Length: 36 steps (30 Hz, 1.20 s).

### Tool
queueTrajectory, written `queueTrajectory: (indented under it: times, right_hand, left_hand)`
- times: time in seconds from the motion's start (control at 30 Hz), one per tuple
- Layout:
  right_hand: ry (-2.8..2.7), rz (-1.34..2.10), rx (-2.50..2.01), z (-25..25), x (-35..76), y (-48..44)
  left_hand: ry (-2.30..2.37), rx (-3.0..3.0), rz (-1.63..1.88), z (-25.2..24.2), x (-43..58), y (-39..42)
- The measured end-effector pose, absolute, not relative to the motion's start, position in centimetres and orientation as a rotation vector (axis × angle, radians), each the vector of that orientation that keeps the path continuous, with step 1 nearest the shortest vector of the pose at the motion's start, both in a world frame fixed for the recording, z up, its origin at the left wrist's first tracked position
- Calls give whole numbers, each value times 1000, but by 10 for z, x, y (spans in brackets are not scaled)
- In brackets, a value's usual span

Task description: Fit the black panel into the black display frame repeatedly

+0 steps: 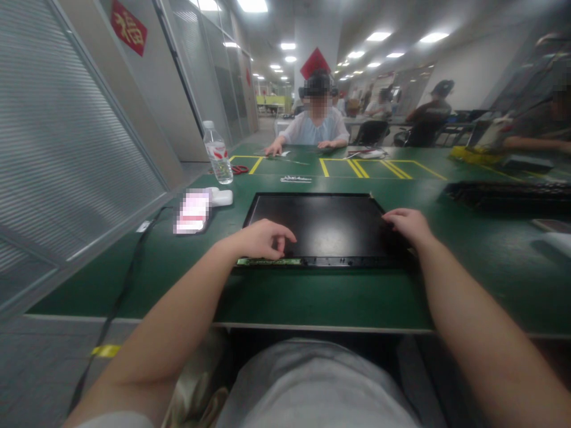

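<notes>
Black rectangular panel, soft sheen, green strip

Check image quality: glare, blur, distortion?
Head view: pale glare on the black panel; ceiling lights blown out; dark parts at far right smeared; bottle leans, likely wide-angle distortion; phone pixelated, so its screen is unreadable.

Office workroom: glass partitions, worktable

To your left stands a capped water bottle | nearer you, a lit smartphone touches or adjoins a white object | ahead, yellow tape lines mark your green table | a person faces you across it
</notes>
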State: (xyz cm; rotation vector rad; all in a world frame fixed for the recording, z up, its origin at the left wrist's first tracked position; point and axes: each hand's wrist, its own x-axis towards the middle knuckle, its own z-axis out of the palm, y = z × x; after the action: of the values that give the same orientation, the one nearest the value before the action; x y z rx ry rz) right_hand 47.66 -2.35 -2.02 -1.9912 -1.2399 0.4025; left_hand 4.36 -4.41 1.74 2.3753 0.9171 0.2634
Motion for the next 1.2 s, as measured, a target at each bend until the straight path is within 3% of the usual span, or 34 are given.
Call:
queueTrajectory:
  times: [0.83, 1.2]
  right_hand:
    - [-1249, 378, -2004, -23, 478, -21]
    - [-1262, 382, -2002, -24, 482, -19]
  left_hand:
    - [946, 2270, 265, 13, 43, -40]
    - [2113, 2124, 499, 27, 2, -20]
